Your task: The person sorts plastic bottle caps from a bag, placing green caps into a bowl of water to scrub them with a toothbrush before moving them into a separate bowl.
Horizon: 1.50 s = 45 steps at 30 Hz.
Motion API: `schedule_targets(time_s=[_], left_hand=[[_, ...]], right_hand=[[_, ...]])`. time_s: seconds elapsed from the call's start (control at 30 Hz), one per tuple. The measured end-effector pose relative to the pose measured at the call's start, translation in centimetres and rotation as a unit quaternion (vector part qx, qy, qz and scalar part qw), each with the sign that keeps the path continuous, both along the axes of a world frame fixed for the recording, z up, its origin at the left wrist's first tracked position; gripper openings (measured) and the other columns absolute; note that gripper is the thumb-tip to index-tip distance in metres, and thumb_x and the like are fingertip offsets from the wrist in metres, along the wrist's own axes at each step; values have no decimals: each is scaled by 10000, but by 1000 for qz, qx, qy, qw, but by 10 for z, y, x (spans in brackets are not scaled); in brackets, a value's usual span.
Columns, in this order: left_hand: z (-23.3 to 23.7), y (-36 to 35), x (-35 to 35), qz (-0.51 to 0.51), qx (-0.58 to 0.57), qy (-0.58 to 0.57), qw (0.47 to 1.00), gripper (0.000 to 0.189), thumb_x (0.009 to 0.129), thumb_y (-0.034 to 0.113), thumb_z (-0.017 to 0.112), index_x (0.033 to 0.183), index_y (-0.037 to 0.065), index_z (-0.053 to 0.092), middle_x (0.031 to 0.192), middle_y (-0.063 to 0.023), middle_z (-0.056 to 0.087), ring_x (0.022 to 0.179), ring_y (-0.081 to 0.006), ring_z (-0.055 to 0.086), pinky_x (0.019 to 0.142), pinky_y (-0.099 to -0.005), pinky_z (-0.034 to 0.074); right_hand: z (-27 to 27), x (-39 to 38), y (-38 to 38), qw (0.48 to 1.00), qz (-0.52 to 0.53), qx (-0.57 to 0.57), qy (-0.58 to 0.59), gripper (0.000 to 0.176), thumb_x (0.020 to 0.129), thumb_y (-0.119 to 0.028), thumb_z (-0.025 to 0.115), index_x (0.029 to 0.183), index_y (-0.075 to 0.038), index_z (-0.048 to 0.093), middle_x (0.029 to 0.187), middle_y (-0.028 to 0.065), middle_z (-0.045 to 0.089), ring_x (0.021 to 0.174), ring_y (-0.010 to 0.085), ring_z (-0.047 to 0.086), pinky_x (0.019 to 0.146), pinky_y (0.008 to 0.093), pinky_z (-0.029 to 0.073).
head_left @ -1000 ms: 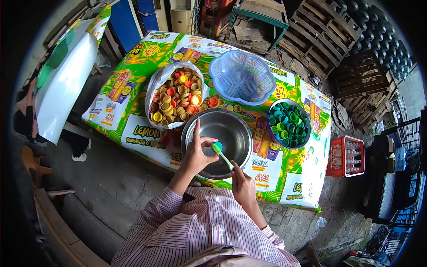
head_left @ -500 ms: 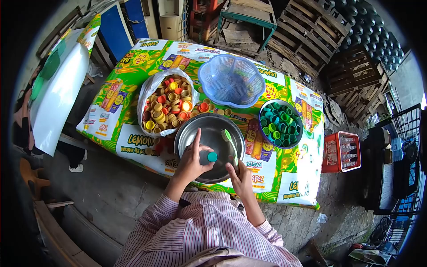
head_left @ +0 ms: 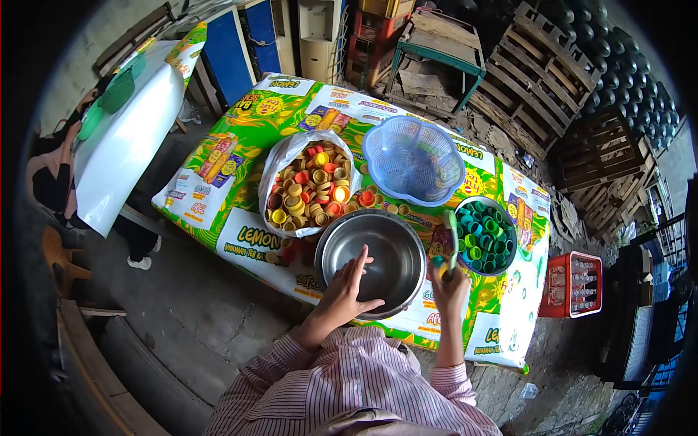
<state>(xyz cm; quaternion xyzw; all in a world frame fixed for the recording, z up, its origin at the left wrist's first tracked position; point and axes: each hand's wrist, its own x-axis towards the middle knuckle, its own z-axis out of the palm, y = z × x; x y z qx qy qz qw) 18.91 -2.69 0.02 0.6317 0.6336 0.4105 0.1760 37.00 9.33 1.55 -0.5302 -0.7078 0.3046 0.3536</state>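
My left hand (head_left: 347, 292) is over the near left rim of a steel bowl (head_left: 385, 251), its fingers stretched out and nothing in them. To the right of that bowl, my right hand (head_left: 451, 287) grips a green toothbrush (head_left: 452, 236), bristle end up. A teal bottle cap (head_left: 437, 262) also shows at the fingers of this hand. Just beyond it stands a bowl of green and teal bottle caps (head_left: 486, 236). A white sack (head_left: 273, 171) full of yellow, orange and red caps (head_left: 305, 189) lies left of the steel bowl.
A blue plastic basket (head_left: 414, 156) sits at the back of the table (head_left: 196, 185), with several loose caps (head_left: 368, 198) before it. On the floor to the right is a red crate (head_left: 571, 285). Another person (head_left: 54, 174) is at a white-covered table (head_left: 134, 149) on the left.
My right hand has moved right with the toothbrush, toward the bowl of green caps. The teal cap has passed from my left hand to my right, and my left hand has opened.
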Motion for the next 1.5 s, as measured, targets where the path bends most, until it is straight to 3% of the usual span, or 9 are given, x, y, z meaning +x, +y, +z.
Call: schedule_targets(time_s=[0.07, 0.2, 0.3, 0.57, 1.0, 1.13, 1.33, 1.43, 1.5], left_hand=[[-2, -6, -9, 26, -6, -52, 998, 1000, 630, 209, 766, 1368, 8, 122, 1173, -161, 450, 911, -239, 514, 839, -352, 419], [-6, -15, -32, 96, 12, -53, 994, 845, 679, 209, 734, 1332, 17, 233, 1151, -142, 463, 875, -230, 509, 783, -338, 434], [-7, -22, -46, 136, 4, -92, 986, 796, 685, 166, 727, 1322, 44, 265, 1142, -128, 469, 862, -207, 503, 749, -333, 421], [-6, -41, -47, 210, -48, -145, 966, 715, 739, 153, 675, 1323, 54, 274, 1200, -107, 450, 928, -168, 485, 799, -310, 389], [-22, -55, -83, 286, 30, -188, 939, 518, 776, 91, 634, 1231, 50, 389, 1152, -74, 469, 901, -129, 481, 757, -263, 393], [-14, -46, -128, 315, 47, -173, 932, 491, 783, 112, 633, 1214, 52, 406, 1150, -72, 460, 920, -137, 468, 752, -270, 395], [-26, -7, -215, 343, -47, -80, 935, 566, 796, 346, 616, 1193, 15, 385, 1122, -186, 427, 969, -277, 454, 815, -384, 394], [-51, 22, -243, 346, -63, -14, 936, 538, 785, 375, 613, 1096, -16, 414, 1058, -235, 454, 971, -360, 460, 819, -418, 396], [-60, 32, -255, 307, -77, 17, 949, 525, 770, 393, 617, 1032, -17, 419, 1022, -242, 469, 932, -385, 480, 789, -427, 411]], right_hand=[[-3, 28, 40, 992, -70, 89, -49, 249, 744, -157, 671, 936, -7, 621, 469, -50, 338, 436, 35, 279, 404, 230, 204], [-10, 69, 102, 973, -121, 165, -110, 292, 757, -208, 660, 941, 12, 599, 509, 74, 494, 426, 172, 473, 431, 318, 361], [-26, 85, 120, 958, -106, 180, -194, 602, 709, -296, 703, 1143, 60, 484, 964, 238, 593, 835, 336, 613, 671, 364, 483], [-11, 88, 71, 982, -122, 76, -125, 363, 739, -150, 676, 1061, -19, 572, 513, -5, 388, 451, 67, 343, 438, 247, 303], [17, 26, 30, 977, -70, 196, -54, 72, 779, -94, 647, 790, -43, 597, 476, -67, 382, 444, 15, 302, 415, 203, 220], [27, -46, 29, 986, 14, 20, 166, 271, 738, -52, 682, 758, -47, 412, 572, -53, 366, 506, 2, 277, 442, 164, 205], [0, -167, 59, 981, 173, 83, 33, 317, 683, -76, 693, 830, 7, 425, 671, 144, 521, 617, 284, 555, 575, 360, 442], [-36, -209, 87, 980, 170, 21, -106, 299, 750, -106, 588, 923, 52, 402, 959, 270, 497, 892, 440, 500, 742, 465, 417], [-57, -228, 99, 977, 166, 68, -112, 301, 750, -114, 585, 916, 54, 398, 878, 257, 509, 846, 438, 504, 733, 458, 419]])
